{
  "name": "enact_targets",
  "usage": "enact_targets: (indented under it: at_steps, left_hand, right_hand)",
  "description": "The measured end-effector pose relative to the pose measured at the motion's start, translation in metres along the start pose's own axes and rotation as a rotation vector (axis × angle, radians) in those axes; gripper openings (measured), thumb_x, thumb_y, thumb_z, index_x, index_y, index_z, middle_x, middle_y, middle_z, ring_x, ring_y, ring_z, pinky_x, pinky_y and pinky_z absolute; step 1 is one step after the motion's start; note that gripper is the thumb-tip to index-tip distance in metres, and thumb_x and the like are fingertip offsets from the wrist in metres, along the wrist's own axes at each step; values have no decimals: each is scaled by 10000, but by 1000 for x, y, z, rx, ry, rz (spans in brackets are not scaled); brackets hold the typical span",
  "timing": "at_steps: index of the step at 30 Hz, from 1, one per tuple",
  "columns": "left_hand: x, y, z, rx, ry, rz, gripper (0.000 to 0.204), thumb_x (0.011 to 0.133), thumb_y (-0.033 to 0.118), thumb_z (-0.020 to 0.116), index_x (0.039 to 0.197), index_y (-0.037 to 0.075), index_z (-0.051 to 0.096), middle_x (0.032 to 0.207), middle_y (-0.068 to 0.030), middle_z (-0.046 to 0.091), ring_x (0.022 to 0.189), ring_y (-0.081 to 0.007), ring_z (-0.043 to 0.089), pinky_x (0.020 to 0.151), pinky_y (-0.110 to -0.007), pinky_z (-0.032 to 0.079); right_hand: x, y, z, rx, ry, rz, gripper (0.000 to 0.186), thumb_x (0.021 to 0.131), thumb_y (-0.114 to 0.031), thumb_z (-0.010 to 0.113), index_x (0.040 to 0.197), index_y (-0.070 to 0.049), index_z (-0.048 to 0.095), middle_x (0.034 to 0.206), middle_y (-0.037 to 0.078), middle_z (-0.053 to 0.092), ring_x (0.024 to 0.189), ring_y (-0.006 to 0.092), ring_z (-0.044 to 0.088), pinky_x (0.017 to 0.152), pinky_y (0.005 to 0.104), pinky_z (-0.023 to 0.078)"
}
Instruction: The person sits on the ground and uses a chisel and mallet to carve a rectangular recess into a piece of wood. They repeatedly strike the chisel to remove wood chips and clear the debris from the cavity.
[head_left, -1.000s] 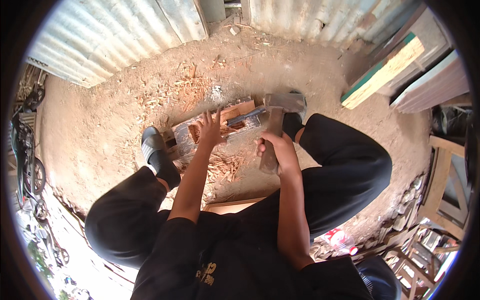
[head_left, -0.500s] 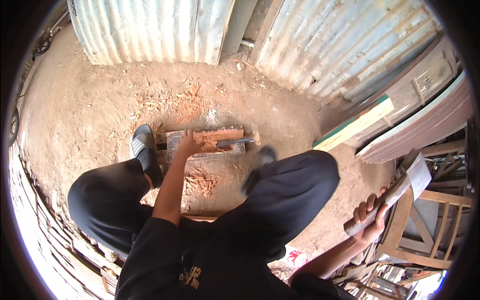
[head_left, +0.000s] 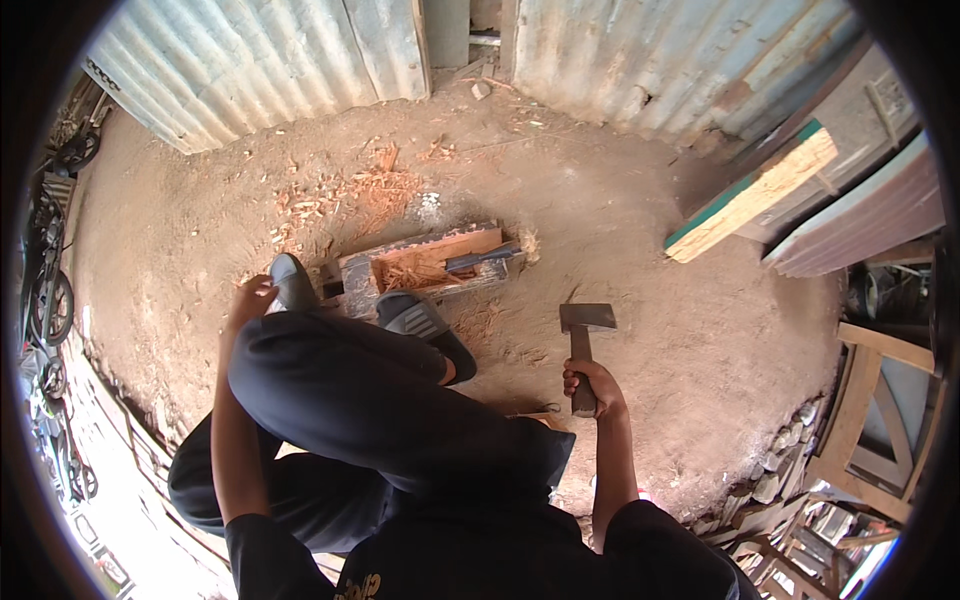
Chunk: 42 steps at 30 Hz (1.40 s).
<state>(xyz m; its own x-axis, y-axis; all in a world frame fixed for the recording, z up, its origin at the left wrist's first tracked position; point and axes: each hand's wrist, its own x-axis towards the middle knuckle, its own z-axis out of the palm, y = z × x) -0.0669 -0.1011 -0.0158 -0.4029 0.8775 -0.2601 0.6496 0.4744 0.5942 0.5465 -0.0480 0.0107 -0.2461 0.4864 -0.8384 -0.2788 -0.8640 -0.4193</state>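
Observation:
My right hand (head_left: 592, 388) grips the short handle of a hatchet (head_left: 588, 318), held head-up over the dirt right of my knees. My left hand (head_left: 254, 300) hangs beside my left sandal (head_left: 291, 283), its fingers loosely bent and apart, with nothing visible in them. Between my feet and the far wall lies a hollowed wooden block (head_left: 440, 243), its cavity strewn with reddish chips (head_left: 408, 276). A dark metal tool like a chisel (head_left: 480, 259) rests across the block's right end, near a pale frayed tip. My right sandal (head_left: 425, 325) covers part of the block's near side.
Wood shavings (head_left: 375, 190) are scattered beyond the block. Corrugated metal sheets (head_left: 260, 70) stand at the back. Boards (head_left: 750, 195) lean at the right, above a wooden frame (head_left: 870, 420) and scrap wood. Motorbikes (head_left: 50, 300) stand along the far left.
My right hand has brought the hatchet inward from the far right. My left hand has left the block and moved left to my foot. My right leg has swung left across the other.

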Motion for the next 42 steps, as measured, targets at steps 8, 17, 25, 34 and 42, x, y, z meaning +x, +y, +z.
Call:
enact_targets:
  at_steps: [8,17,25,34,42]
  left_hand:
    - [-82,-79,-122,293,-99,-385,387,766,267,636,1005,-33,583,782,-170,640,655,-208,618,586,-305,477]
    - [-44,-50,-214,393,-48,-235,378,831,272,599,1132,51,542,857,-112,625,744,-159,578,674,-285,457]
    - [-104,-35,-307,342,138,-197,370,879,258,535,1183,49,508,985,-111,598,869,-173,558,776,-303,440]
    - [-114,5,-195,146,-82,-430,366,868,256,544,1190,84,511,936,-57,620,782,-132,575,655,-257,436]
    - [-104,6,-189,-66,-41,-446,355,906,262,460,1226,112,492,1027,-79,600,828,-142,583,662,-261,448]
  right_hand:
    - [0,-85,-29,132,314,-422,79,790,-71,538,773,-41,466,611,24,449,473,90,417,450,219,370]
    - [88,-53,42,-233,228,-370,124,761,-141,571,719,-59,489,587,24,466,526,118,488,507,233,411]
    - [103,3,12,-231,-61,84,135,747,-80,595,792,-12,487,627,57,508,501,132,497,470,286,452]
    - [39,-163,-25,-270,311,-518,103,759,-138,554,721,-44,534,576,49,511,529,131,517,523,255,433]
    - [116,-198,41,42,588,-931,142,763,-98,474,629,-68,511,591,48,512,549,170,485,588,285,426]
